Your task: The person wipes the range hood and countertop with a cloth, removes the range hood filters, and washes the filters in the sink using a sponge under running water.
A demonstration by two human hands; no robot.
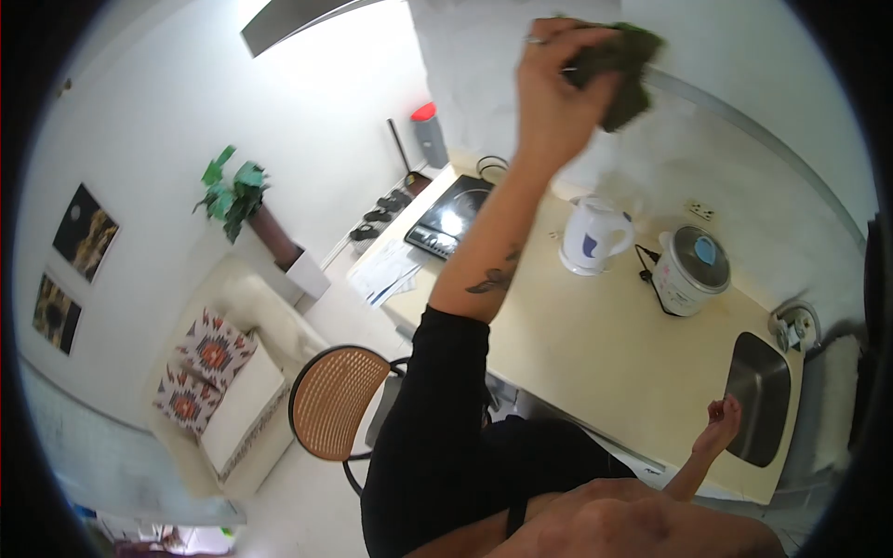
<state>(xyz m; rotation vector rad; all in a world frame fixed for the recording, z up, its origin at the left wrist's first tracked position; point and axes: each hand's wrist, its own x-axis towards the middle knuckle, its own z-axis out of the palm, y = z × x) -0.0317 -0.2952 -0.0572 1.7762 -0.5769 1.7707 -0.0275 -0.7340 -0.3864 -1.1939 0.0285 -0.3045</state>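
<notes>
My left hand (561,88) is raised high at the top, its fingers and thumb closed around a dark green cloth (628,74). The cloth is bunched, with ragged edges, and lies close in front of the pale surface by a grey strip; whether it touches cannot be told. Down at the right, my right hand (719,426) hangs over the counter beside the steel sink (763,400). Its fingers are loosely curled, and nothing shows in them. Below the raised arm stand a white electric kettle (588,240) and a white rice cooker (686,279) with a glass lid.
On the cream counter (577,349) are a black cooktop (450,216) and papers (383,274). A tap (795,325) stands by the sink. A cane-backed chair (339,402) is close on the left. Farther off are a sofa (244,418) and a potted plant (274,237).
</notes>
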